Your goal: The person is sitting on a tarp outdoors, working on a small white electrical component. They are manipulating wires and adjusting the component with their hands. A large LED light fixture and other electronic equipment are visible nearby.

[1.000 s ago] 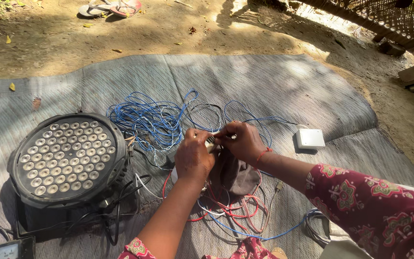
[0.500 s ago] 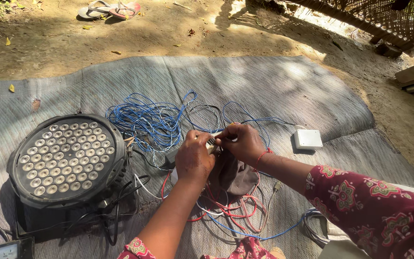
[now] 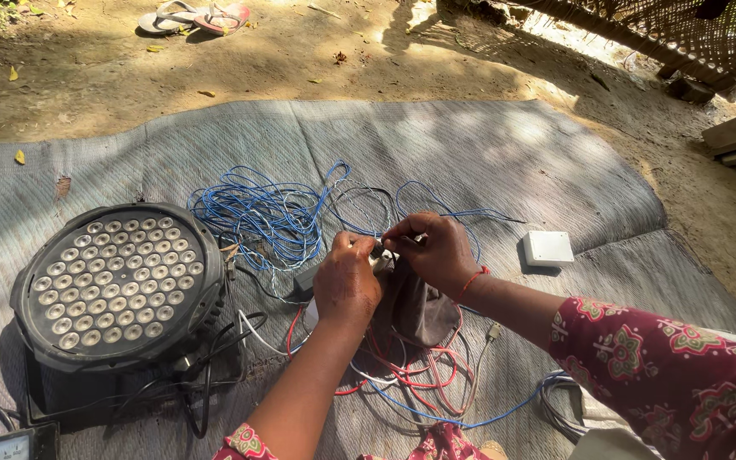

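Outdoors on bare dirt (image 3: 317,68), a grey woven mat (image 3: 470,145) lies spread.

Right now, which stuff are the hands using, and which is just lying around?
Being used:
left hand
right hand
small connector
tangled wires

Just lying about:
round stage light
white box
sandals
mat
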